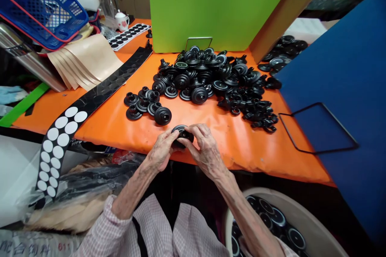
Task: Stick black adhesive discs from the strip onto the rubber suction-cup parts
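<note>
A round black stepped plastic disc (180, 128) is held at the front edge of the orange-covered table (126, 132). My left hand (161, 148) grips its left side, fingers closed round the rim. From the right, my right hand (203, 144) pinches at the top of the same disc with thumb and forefinger; a small black piece there is mostly covered by the fingers. Just behind my hands, to the left, sits a small group of similar black discs (143, 102) with raised hubs. Farther back lies a large heap of such discs (202, 72).
Small black parts (256, 108) lie heaped at the right. A sticker strip (90, 100) with white circles hangs over the left edge. A green panel (205, 4) and a blue panel (337, 76) border the table. Beside my right arm stands a tub (289, 196) of discs.
</note>
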Motion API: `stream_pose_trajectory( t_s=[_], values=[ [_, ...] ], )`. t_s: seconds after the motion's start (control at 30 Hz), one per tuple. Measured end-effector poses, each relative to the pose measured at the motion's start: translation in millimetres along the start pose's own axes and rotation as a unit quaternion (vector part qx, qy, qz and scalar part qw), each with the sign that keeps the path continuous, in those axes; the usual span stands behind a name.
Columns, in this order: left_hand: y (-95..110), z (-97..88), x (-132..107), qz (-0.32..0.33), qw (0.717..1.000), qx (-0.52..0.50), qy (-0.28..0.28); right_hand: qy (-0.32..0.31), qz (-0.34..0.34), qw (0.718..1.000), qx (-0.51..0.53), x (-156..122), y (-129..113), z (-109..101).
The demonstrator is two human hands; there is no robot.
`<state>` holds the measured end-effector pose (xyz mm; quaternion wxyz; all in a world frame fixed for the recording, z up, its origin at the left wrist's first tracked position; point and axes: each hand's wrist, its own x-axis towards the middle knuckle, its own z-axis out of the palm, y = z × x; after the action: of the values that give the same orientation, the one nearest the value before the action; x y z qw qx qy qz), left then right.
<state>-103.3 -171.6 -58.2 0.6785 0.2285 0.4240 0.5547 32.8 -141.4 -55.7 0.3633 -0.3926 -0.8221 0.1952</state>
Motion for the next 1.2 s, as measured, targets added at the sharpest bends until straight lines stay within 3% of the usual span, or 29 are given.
stream_pose_trajectory(
  t_s=[0.13,0.3,0.47,0.63,0.7,0.8,0.9,1.0,1.1,1.2],
  values=[
    [-2.1,1.9,2.8,-0.003,1.000,-0.002,0.026,0.054,0.049,0.997,0.020,-3.2,3.6,9.0],
    [3.9,3.7,6.5,-0.001,0.999,0.032,0.039,0.004,0.055,0.993,0.106,-4.0,4.9,0.4],
    [5.9,6.9,8.8,-0.004,0.999,0.027,0.044,0.050,0.088,0.992,0.075,0.5,7.8,0.0],
    [6.7,6.9,10.1,-0.009,0.998,0.048,0.051,0.008,0.096,0.986,0.133,0.3,8.3,0.8],
    [7.7,6.2,11.3,-0.010,0.997,0.051,0.050,0.018,0.090,0.988,0.123,0.0,8.1,0.9],
    [11.0,3.8,14.8,-0.012,0.997,0.058,0.051,0.011,0.127,0.982,0.142,6.1,11.6,0.2],
    [16.4,-3.1,21.6,-0.001,0.991,0.088,0.101,-0.001,0.161,0.976,0.150,27.9,28.0,-2.1],
    [21.6,-15.3,31.2,0.050,0.976,0.154,0.147,0.087,0.149,0.984,0.042,62.1,58.8,-1.2],
    [27.5,-29.0,40.1,0.122,0.943,0.245,0.191,0.136,0.144,0.979,-0.038,91.1,91.4,6.0],
    [35.9,-38.1,42.5,0.155,0.910,0.301,0.239,0.148,0.145,0.978,-0.031,101.7,113.5,11.9]
  ],
)
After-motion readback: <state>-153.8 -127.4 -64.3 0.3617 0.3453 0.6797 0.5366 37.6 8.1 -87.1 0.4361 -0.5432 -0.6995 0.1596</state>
